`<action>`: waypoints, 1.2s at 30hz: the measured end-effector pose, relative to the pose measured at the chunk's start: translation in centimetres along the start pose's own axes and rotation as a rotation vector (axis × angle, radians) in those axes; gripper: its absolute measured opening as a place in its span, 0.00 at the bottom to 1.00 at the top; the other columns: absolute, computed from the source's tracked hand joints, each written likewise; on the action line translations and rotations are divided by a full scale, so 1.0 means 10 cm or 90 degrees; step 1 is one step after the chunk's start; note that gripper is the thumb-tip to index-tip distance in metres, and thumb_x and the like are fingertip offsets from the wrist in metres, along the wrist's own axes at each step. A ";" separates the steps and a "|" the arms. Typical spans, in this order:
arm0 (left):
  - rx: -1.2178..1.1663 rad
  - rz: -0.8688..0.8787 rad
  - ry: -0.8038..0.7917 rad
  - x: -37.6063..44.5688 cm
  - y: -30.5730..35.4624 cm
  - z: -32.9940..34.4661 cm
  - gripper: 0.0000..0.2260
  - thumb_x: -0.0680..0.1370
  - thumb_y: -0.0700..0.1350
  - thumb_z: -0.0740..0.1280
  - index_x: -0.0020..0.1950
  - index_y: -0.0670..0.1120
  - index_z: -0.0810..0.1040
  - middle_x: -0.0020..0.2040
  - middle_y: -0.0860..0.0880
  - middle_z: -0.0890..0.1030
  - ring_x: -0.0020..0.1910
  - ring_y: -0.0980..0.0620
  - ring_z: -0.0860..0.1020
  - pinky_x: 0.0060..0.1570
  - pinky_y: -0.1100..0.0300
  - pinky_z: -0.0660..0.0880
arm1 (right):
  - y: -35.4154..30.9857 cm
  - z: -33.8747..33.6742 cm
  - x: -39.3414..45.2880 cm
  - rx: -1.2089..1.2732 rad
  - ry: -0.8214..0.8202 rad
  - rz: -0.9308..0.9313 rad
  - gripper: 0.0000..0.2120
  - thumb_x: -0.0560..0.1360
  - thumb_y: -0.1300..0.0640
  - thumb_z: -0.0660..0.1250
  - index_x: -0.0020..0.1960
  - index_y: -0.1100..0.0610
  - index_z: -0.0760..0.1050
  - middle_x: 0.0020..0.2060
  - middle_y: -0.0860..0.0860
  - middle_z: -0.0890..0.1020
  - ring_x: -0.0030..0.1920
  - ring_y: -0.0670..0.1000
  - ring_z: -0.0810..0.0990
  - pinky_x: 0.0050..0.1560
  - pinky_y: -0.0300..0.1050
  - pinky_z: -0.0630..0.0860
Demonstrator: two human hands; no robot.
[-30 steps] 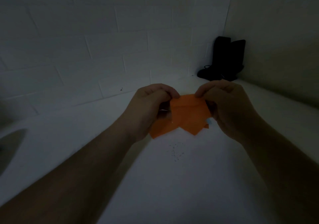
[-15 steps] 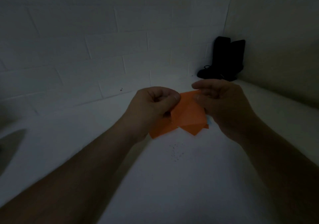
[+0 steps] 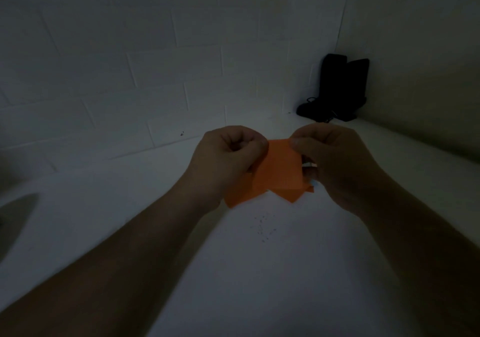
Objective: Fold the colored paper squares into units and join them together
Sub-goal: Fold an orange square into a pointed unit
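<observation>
An orange folded paper unit (image 3: 281,170) is held up between both hands above the white table. My left hand (image 3: 228,162) pinches its upper left edge with curled fingers. My right hand (image 3: 335,160) pinches its upper right corner between thumb and forefinger. More orange paper (image 3: 241,194) shows below and behind the held piece, its corners poking out under my hands; whether it lies on the table or hangs from the unit is unclear. A small bit of pale blue (image 3: 313,182) shows under my right hand.
A black object (image 3: 337,90) stands in the far right corner against the white brick wall. Small dark specks (image 3: 262,227) dot the white table (image 3: 259,271) just below the paper. A dark curved shape (image 3: 15,214) sits at the left edge.
The orange flap has been turned so its face tilts toward me. My left hand's fingers curled tighter at the left edge, and my right hand shifted slightly up along the right corner.
</observation>
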State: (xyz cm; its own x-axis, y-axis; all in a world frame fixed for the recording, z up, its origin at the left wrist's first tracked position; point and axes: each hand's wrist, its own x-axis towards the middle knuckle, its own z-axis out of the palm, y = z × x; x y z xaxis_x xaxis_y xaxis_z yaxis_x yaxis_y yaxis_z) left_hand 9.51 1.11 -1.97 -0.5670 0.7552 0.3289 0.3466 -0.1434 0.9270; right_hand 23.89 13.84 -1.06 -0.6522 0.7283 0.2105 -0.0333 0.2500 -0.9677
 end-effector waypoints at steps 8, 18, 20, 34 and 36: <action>0.059 0.021 -0.029 -0.05 -0.03 0.07 0.07 0.74 0.51 0.70 0.44 0.51 0.86 0.42 0.42 0.86 0.45 0.41 0.84 0.49 0.41 0.82 | 0.02 0.07 -0.05 -0.071 -0.019 -0.063 0.08 0.75 0.59 0.73 0.40 0.49 0.84 0.33 0.43 0.84 0.33 0.37 0.78 0.36 0.36 0.70; -0.099 -0.117 -0.044 0.00 -0.04 0.06 0.07 0.80 0.43 0.71 0.47 0.42 0.86 0.45 0.38 0.86 0.43 0.45 0.84 0.50 0.46 0.83 | 0.00 0.05 -0.03 -0.029 -0.002 0.015 0.10 0.77 0.57 0.70 0.38 0.51 0.84 0.36 0.51 0.84 0.42 0.56 0.83 0.41 0.53 0.80; -0.118 -0.136 -0.066 0.00 -0.01 0.04 0.08 0.81 0.42 0.69 0.49 0.40 0.86 0.46 0.38 0.87 0.45 0.44 0.85 0.49 0.51 0.83 | -0.01 0.05 -0.03 -0.002 0.001 0.034 0.11 0.77 0.58 0.70 0.36 0.53 0.83 0.37 0.54 0.82 0.43 0.58 0.81 0.42 0.55 0.79; -0.123 -0.106 -0.077 0.02 -0.03 0.01 0.12 0.81 0.41 0.69 0.47 0.31 0.82 0.42 0.38 0.85 0.40 0.46 0.83 0.46 0.55 0.82 | -0.03 -0.01 -0.02 0.078 -0.027 0.110 0.10 0.77 0.61 0.68 0.36 0.57 0.78 0.32 0.52 0.81 0.35 0.52 0.82 0.39 0.51 0.81; -0.123 -0.108 -0.077 0.03 -0.03 0.01 0.11 0.81 0.42 0.69 0.47 0.33 0.83 0.42 0.39 0.85 0.41 0.47 0.83 0.46 0.54 0.82 | -0.04 -0.01 -0.01 0.079 -0.025 0.112 0.10 0.77 0.62 0.67 0.38 0.59 0.77 0.33 0.53 0.81 0.37 0.53 0.83 0.41 0.51 0.82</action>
State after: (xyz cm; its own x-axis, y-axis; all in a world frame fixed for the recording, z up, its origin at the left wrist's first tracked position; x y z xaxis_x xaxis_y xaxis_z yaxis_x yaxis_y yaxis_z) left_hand 9.35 1.43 -2.22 -0.5069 0.8482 0.1535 0.0998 -0.1192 0.9878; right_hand 24.05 13.70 -0.69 -0.6851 0.7277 0.0330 -0.0076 0.0383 -0.9992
